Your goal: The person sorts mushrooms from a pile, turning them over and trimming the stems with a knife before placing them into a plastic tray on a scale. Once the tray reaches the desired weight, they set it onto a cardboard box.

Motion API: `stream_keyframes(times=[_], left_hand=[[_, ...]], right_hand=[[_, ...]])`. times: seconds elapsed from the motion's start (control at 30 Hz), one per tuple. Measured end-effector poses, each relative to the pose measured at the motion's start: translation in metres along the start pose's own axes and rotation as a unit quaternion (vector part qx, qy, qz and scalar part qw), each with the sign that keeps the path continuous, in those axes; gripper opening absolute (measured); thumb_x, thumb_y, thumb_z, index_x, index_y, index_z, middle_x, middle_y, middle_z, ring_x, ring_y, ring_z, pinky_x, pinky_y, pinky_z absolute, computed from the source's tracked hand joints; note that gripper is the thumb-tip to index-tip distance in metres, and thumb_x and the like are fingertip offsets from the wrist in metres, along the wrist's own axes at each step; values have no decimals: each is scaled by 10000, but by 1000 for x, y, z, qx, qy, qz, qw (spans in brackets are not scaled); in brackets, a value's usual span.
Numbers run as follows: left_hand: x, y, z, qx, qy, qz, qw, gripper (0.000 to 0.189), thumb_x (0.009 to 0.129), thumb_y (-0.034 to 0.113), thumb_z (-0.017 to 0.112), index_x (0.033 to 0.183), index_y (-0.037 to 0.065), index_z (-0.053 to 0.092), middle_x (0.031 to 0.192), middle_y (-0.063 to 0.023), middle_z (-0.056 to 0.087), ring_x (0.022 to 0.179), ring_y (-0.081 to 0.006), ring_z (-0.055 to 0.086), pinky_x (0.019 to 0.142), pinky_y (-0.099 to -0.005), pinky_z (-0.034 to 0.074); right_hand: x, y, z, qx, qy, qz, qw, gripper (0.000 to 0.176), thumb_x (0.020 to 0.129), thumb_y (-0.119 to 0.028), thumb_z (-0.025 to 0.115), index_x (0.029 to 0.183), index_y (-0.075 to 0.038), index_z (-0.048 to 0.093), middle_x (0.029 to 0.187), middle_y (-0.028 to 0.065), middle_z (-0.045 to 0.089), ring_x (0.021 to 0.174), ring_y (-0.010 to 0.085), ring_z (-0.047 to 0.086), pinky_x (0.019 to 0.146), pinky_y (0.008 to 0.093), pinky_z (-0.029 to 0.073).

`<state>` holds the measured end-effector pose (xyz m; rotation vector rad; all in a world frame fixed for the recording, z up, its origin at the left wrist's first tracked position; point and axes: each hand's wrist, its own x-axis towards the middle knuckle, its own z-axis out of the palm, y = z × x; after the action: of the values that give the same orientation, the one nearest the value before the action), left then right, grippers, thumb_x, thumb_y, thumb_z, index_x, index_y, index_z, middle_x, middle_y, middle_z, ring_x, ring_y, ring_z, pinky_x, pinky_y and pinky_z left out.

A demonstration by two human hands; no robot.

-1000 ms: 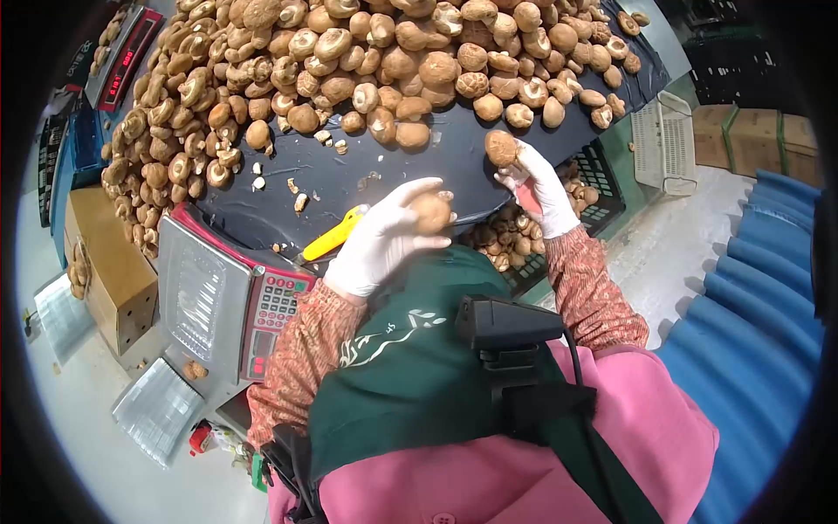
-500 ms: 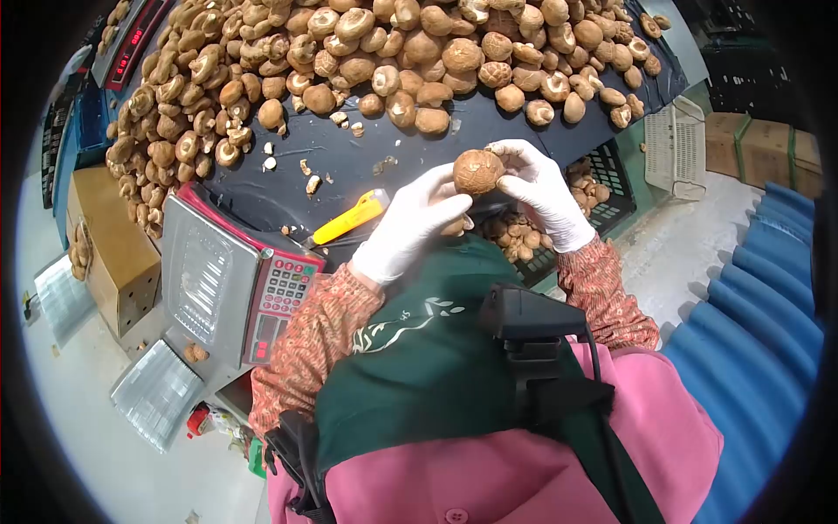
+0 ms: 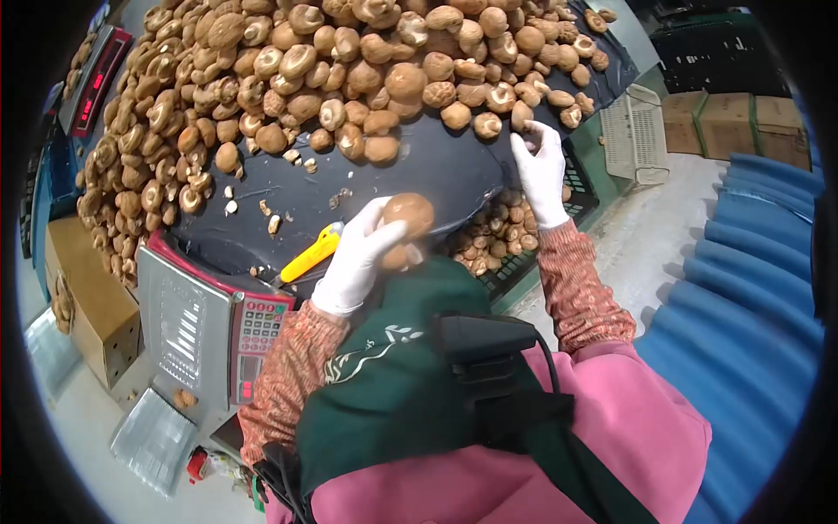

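My left hand (image 3: 353,265), in a white glove, is closed on a brown mushroom (image 3: 408,215); a second mushroom (image 3: 397,256) shows just below it, beside the palm. My right hand (image 3: 541,171), also gloved, is at the front right edge of the large mushroom pile (image 3: 297,61). Its fingertips are beside a small mushroom (image 3: 521,115), and the thumb is apart from the index finger. Whether the fingertips touch that mushroom is hard to tell. A yellow cutter (image 3: 311,255) lies on the dark sheet (image 3: 305,196), left of my left hand.
A red-edged scale (image 3: 188,314) stands at the left, near a cardboard box (image 3: 92,301). Under the table edge a black crate (image 3: 580,192) holds mushrooms. Farther right are a white basket (image 3: 635,135), cartons (image 3: 729,124) and blue corrugated material (image 3: 742,288). A second scale (image 3: 94,83) is upper left.
My right hand has left the held mushroom and moved up and right to the pile's edge. My left hand keeps the mushroom, slightly lower and farther left. The whole view has shifted.
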<state>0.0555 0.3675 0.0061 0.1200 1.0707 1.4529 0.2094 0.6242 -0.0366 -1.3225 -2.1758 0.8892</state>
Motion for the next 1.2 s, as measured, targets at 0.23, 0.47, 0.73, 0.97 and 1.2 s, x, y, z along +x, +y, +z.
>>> stream_keyframes(times=[0.23, 0.47, 0.73, 0.97, 1.2], left_hand=[[-3, 7, 3, -44, -7, -12, 999, 568, 929, 210, 581, 1437, 9, 428, 1194, -152, 584, 773, -201, 635, 657, -303, 530], [-6, 4, -10, -75, 15, 8, 997, 534, 919, 187, 558, 1411, 8, 449, 1159, -156, 592, 794, -214, 633, 676, -311, 522], [-10, 2, -16, -95, 15, -1, 995, 569, 899, 180, 599, 1414, 11, 428, 1151, -164, 597, 820, -228, 655, 654, -303, 531], [-45, 9, -34, -42, 48, 37, 997, 592, 888, 179, 638, 1416, 16, 424, 1131, -152, 603, 841, -201, 662, 619, -258, 540], [-123, 15, -59, -50, 176, 161, 970, 629, 918, 277, 640, 1449, 48, 394, 1163, -147, 592, 752, -187, 638, 626, -253, 532]], right_hand=[[48, 53, 24, -76, 23, 28, 996, 566, 808, -350, 796, 1192, 14, 595, 1103, 180, 582, 923, 274, 620, 839, 362, 512], [20, 65, 6, 64, -11, -8, 998, 510, 812, -147, 765, 1245, -7, 535, 1108, 149, 653, 1022, 247, 646, 898, 363, 517], [15, 64, 8, -68, -48, -110, 990, 532, 777, -144, 776, 1254, -38, 565, 1154, 149, 608, 1129, 287, 580, 970, 369, 483], [-6, 16, -6, 311, -114, 11, 944, 543, 826, -126, 786, 1294, -18, 532, 1211, 123, 620, 1101, 221, 622, 979, 355, 504], [-46, -67, 35, 671, -373, 200, 609, 577, 988, -361, 619, 1419, -9, 467, 1327, 178, 594, 1062, 269, 647, 955, 437, 528]])
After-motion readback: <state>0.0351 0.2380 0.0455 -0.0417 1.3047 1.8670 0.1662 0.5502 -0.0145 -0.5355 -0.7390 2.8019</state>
